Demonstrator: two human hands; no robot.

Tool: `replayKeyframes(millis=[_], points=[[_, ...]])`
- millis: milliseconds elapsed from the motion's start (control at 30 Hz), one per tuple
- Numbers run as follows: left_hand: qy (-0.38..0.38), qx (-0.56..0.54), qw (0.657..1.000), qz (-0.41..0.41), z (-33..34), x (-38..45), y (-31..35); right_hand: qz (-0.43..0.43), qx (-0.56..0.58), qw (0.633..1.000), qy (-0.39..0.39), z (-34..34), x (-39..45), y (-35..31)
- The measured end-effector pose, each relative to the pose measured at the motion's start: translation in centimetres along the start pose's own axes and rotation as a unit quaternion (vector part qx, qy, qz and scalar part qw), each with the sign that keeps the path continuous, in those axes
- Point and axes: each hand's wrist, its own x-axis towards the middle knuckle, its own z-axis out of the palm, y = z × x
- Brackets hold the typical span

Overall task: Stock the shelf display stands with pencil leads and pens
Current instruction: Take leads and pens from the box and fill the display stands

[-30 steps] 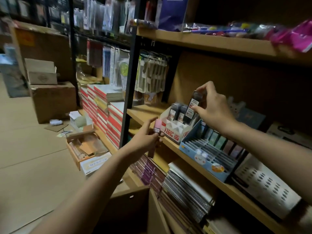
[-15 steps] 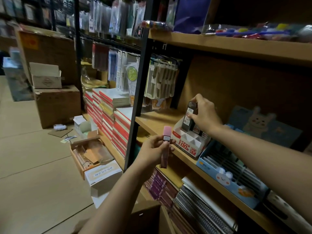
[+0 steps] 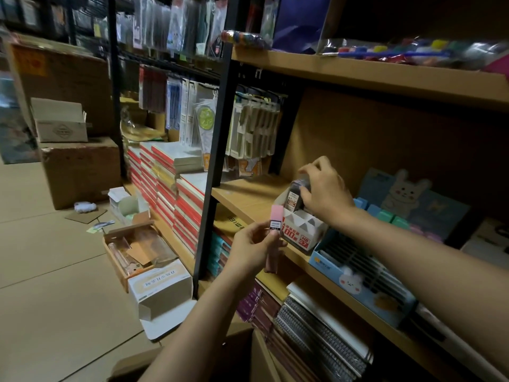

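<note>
Right hand (image 3: 323, 190) curls round dark lead tube (image 3: 296, 195) with white and red label, tube upright in rear cell of white display box (image 3: 303, 230). Box marked 100 and HB 0.7; front cells open. Left hand (image 3: 252, 248) pinches pink lead case (image 3: 274, 239), upright, just in front of box. Box near shelf board (image 3: 248, 201) front edge; bare board left of box. Blue display stand (image 3: 366, 285) touching box's right side.
</note>
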Motion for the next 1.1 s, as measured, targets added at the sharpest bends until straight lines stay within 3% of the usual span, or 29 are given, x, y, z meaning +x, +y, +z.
replayKeyframes(millis=[67, 167, 333, 400, 433, 500, 567, 733, 867, 1100], points=[[0.007, -0.002, 1.0, 0.021, 1.1, -0.2, -0.2, 0.017, 0.115, 0.993, -0.015, -1.6, -1.2, 0.0], [-0.012, 0.003, 0.999, 0.047, 3.3, -0.7, -0.4, 0.038, 0.2, 0.976, -0.079, -3.4, -4.4, 0.2], [-0.089, 0.014, 0.993, 0.072, 7.3, -2.1, -1.5, 0.085, 0.195, 0.976, -0.051, -6.2, -9.1, 2.0], [-0.1, 0.131, 0.977, 0.134, 8.2, -2.2, -2.2, 0.103, 0.189, 0.976, -0.041, -8.1, -10.0, 3.4], [-0.101, 0.215, 0.954, 0.182, 8.3, -2.1, -2.6, 0.112, 0.18, 0.977, -0.027, -9.3, -10.3, 4.3], [-0.105, 0.392, 0.872, 0.274, 8.3, -2.2, -3.2, 0.133, 0.16, 0.978, 0.014, -11.8, -10.7, 6.2], [-0.137, 0.505, 0.798, 0.299, 8.1, -2.3, -4.1, 0.15, 0.124, 0.98, 0.05, -13.9, -11.1, 7.9], [-0.174, 0.621, 0.712, 0.279, 7.6, -2.6, -6.6, 0.172, 0.074, 0.982, -0.002, -14.7, -12.2, 10.2], [-0.174, 0.629, 0.705, 0.278, 7.5, -2.7, -6.6, 0.143, -0.009, 0.99, -0.014, -13.5, -12.7, 10.2], [-0.192, 0.624, 0.707, 0.272, 7.4, -2.6, -6.3, 0.126, -0.03, 0.991, -0.036, -11.8, -12.4, 10.0]])
